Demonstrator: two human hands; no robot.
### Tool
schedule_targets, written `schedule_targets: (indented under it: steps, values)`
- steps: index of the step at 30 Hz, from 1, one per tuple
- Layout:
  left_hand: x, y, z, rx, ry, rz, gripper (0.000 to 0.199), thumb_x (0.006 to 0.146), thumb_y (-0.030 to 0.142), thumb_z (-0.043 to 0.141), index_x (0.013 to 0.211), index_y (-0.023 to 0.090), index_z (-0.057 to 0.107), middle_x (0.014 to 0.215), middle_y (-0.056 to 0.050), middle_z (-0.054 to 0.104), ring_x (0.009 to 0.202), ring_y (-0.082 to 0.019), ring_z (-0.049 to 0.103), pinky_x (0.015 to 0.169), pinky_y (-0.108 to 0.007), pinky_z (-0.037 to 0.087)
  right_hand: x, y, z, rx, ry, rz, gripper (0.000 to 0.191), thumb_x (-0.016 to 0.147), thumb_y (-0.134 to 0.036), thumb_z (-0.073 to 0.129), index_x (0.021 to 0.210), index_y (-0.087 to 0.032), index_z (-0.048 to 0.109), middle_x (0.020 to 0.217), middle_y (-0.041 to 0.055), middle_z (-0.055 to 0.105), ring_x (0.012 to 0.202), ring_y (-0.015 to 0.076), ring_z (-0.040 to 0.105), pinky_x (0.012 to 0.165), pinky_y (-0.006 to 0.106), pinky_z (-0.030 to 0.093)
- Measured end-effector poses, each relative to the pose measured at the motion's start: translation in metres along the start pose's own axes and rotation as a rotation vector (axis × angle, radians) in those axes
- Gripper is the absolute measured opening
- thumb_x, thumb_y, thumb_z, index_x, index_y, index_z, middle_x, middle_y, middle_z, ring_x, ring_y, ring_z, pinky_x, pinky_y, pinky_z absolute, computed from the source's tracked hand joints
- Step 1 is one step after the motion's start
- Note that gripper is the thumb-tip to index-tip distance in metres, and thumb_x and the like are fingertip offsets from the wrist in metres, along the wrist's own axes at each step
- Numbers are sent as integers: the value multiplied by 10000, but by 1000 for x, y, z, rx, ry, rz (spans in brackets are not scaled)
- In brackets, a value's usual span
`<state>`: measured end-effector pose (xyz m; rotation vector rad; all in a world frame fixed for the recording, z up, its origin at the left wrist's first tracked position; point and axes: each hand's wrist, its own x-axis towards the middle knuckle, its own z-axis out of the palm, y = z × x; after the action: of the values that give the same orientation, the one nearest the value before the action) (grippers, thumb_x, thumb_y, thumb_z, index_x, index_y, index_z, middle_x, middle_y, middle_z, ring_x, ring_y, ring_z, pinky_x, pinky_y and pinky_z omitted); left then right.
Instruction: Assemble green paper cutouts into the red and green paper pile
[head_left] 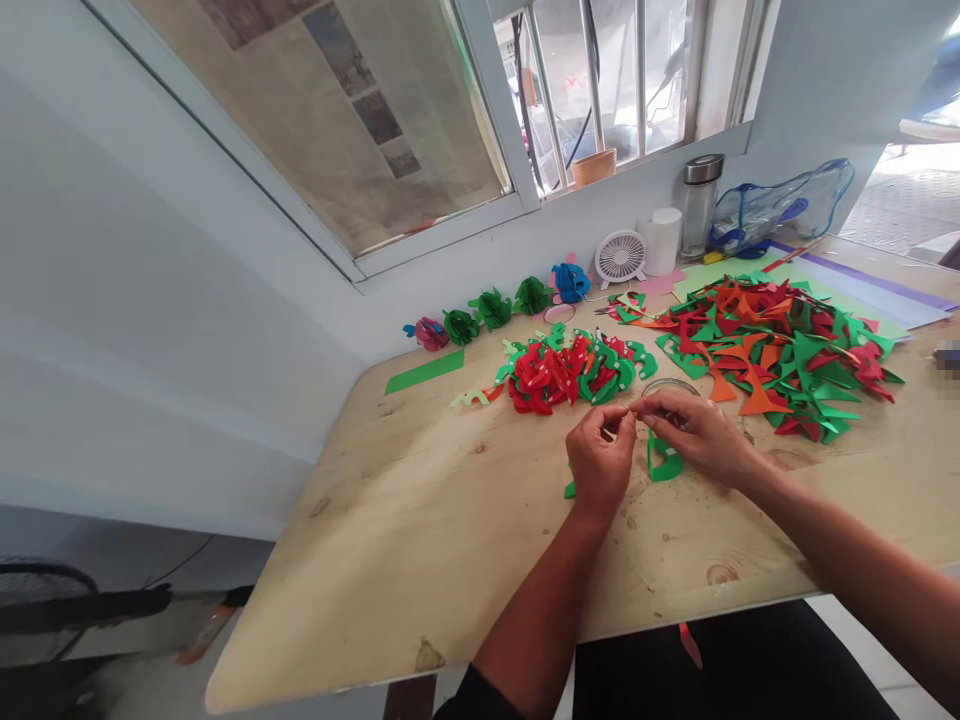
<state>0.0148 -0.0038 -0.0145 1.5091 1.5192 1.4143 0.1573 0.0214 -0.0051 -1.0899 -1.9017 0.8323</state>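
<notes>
My left hand (602, 453) and my right hand (694, 432) meet over the wooden table (420, 520), fingertips pinched close together. Whatever lies between the fingertips is too small to name. A green paper piece (665, 462) shows just below my right hand, and a bit of green paper (570, 490) sticks out at the left of my left hand. Behind my right hand is the rim of a clear round dish (670, 384), partly hidden. Beyond my hands lies a pile of curved red and green paper pieces (551, 372) with small white marks.
Paper scraps (780, 350) are heaped at the right. Along the wall stand folded paper shapes (493, 309), a small white fan (621, 258), a white cylinder (664, 242) and a glass bottle (699, 210). A green strip (425, 371) lies at the back left.
</notes>
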Motion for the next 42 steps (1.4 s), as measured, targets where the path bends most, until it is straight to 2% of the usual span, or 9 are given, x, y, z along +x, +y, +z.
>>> schedule_targets:
  steps: [8, 25, 29, 34, 42]
  values:
    - [1, -2, -1, 45, 21, 52, 98, 765, 247, 591, 770, 176, 658, 691, -27, 664, 645, -140, 606, 618, -244, 446, 0, 0, 1, -38, -15, -28, 248, 858, -302, 495, 920, -154, 684, 738, 49, 612, 637, 147, 511, 544, 273, 393]
    - [1, -2, -2, 143, 9, 72, 101, 759, 212, 551, 752, 182, 647, 680, -24, 660, 639, -140, 596, 609, -244, 441, 0, -1, 1, -18, -3, 13, 273, 835, -326, 507, 919, -151, 698, 726, 57, 633, 628, 156, 518, 548, 281, 393]
    - [2, 3, -3, 48, -19, 9, 92, 738, 211, 554, 728, 167, 634, 636, -12, 630, 571, -119, 559, 568, -231, 427, 1, -3, 1, 30, 4, 49, 258, 809, -330, 524, 884, -156, 698, 724, 51, 646, 620, 151, 524, 542, 274, 401]
    - [5, 8, -4, -173, -92, -119, 69, 690, 215, 584, 678, 150, 607, 599, 3, 598, 532, -93, 522, 543, -214, 420, 1, -3, -1, 55, 16, 146, 211, 779, -334, 556, 808, -172, 688, 689, 20, 630, 560, 118, 486, 508, 249, 389]
    - [11, 3, -5, -534, -208, -306, 110, 634, 246, 620, 644, 140, 589, 516, 3, 591, 467, -88, 522, 493, -215, 406, 2, -2, -5, 260, -19, 231, 238, 758, -407, 596, 745, -174, 641, 627, -4, 551, 565, 113, 462, 493, 242, 358]
